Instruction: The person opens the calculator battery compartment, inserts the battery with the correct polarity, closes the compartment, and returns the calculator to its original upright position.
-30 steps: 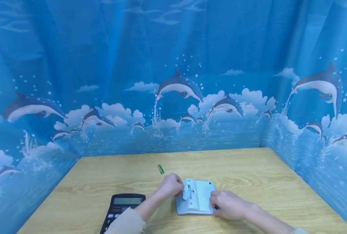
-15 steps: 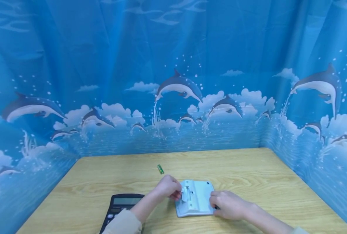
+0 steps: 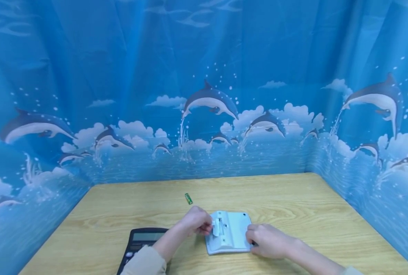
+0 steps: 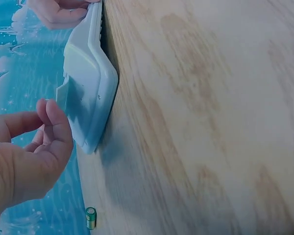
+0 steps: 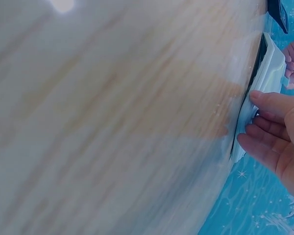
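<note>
A pale blue calculator (image 3: 237, 232) lies face down on the table, its back with the battery compartment turned up. The small battery cover (image 3: 216, 228) stands tilted up over the compartment at the calculator's left part. My left hand (image 3: 198, 221) pinches the cover's edge between thumb and forefinger; its other fingers are curled. On the right side, my right hand (image 3: 267, 241) grips the calculator's edge, thumb (image 5: 264, 100) and fingers lying along it in the right wrist view. A green battery (image 3: 188, 198) lies on the table beyond my left hand. Whether the compartment holds anything is unclear.
A black calculator (image 3: 145, 238) lies face up at the front left, partly hidden by my left forearm and sleeve. The wooden table (image 3: 310, 206) is bounded at the back and sides by a blue dolphin-print curtain (image 3: 204, 160).
My left hand has shifted slightly left, with the cover still at its fingertips. The pale calculator has slid slightly left too. My right hand has stayed nearly still on its edge.
</note>
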The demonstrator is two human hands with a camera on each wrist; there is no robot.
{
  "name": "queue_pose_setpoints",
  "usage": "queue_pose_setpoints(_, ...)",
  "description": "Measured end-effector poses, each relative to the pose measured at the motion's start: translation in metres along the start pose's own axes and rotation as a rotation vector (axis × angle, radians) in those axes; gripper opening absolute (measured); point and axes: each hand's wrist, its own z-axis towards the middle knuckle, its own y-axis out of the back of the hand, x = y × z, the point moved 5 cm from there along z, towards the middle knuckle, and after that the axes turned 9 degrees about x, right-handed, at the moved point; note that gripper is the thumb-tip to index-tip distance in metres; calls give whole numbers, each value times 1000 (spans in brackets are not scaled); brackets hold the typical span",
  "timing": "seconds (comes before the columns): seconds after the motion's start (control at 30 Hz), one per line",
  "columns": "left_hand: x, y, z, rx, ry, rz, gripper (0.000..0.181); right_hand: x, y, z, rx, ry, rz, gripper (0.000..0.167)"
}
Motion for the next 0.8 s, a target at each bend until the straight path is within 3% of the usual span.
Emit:
queue_pose_setpoints(0.2, -6, 17, -2, -4, -85, -44, 16, 0, 1, 2, -2, 8, 4, 12)
queue_pose_setpoints(0.33, -12, 29, -7, -49, -99, 46, 13, 0, 2, 2, -3, 10, 5, 14)
queue_pose_setpoints(0.47, -22, 40, -11, -157, -122, 325, 10, 0, 2, 1, -6, 11, 0, 14)
queue_pose_setpoints(0.63, -31, 45, -16, -245, -166, 714, 23, 1, 2, 1, -13, 14, -2, 14)
queue_pose_setpoints(0.8, -31, 46, -17, -308, -123, 1017, 27, 1, 2, 0, -16, 14, -8, 13)
